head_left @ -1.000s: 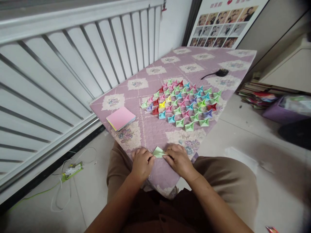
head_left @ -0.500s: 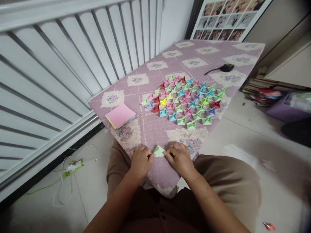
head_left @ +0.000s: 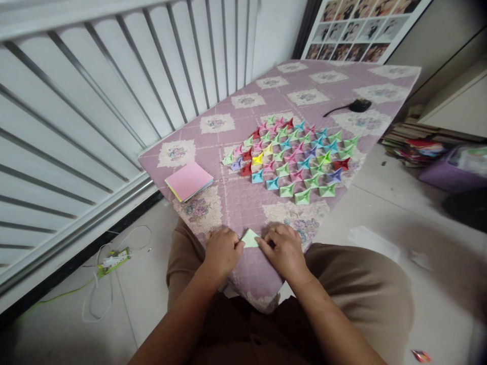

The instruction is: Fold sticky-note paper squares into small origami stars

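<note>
A small pale green paper (head_left: 250,239), folded into a triangle, lies near the front corner of the table with its point facing away from me. My left hand (head_left: 223,249) has its curled fingers at the left corner of the paper, thumb against it. My right hand (head_left: 282,249) grips the opposite corner between thumb and fingers. Beyond my hands stand several rows of small folded paper shapes (head_left: 283,169) in green, blue, pink, red, yellow and purple. A stack of square paper (head_left: 189,181), pink on top, lies to the left.
A flowered purple cloth covers the table (head_left: 243,197). A black object with a cable (head_left: 359,105) lies at the back right. White railing (head_left: 125,101) runs along the left. On the floor are a power strip (head_left: 114,260) and a purple bin (head_left: 449,170).
The view has shifted slightly. Both hands stay at the two corners of the green paper, with hardly any visible movement.
</note>
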`<state>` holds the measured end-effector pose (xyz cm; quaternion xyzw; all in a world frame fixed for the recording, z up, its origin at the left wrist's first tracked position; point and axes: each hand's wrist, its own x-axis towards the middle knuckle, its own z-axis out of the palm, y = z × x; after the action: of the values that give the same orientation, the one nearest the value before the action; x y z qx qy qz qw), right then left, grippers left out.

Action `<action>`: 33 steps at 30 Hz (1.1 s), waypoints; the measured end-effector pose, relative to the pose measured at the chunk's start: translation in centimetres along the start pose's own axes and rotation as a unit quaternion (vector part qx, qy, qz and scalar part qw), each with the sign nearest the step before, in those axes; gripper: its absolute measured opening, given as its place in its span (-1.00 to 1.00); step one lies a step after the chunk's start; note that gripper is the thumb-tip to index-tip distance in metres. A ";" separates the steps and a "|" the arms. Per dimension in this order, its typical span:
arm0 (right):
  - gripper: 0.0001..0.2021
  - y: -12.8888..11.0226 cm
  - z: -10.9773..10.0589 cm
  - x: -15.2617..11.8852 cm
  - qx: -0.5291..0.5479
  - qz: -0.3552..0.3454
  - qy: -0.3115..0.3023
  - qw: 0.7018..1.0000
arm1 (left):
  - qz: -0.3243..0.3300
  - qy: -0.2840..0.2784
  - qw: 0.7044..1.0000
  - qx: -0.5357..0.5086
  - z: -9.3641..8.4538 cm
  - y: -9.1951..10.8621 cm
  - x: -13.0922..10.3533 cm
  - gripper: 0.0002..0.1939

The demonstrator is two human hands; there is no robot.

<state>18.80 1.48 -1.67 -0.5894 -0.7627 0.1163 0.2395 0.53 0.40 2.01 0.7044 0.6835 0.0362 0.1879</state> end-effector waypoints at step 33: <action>-0.80 -2.0 -0.4 -0.5 -0.137 -0.061 0.019 0.989 | 0.011 -0.025 0.998 0.061 -0.7 0.3 0.1 -0.79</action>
<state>17.40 0.38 -0.49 -0.5709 -0.8014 -0.0152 0.1779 0.64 0.59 2.71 0.7228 0.6716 -0.0216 0.1613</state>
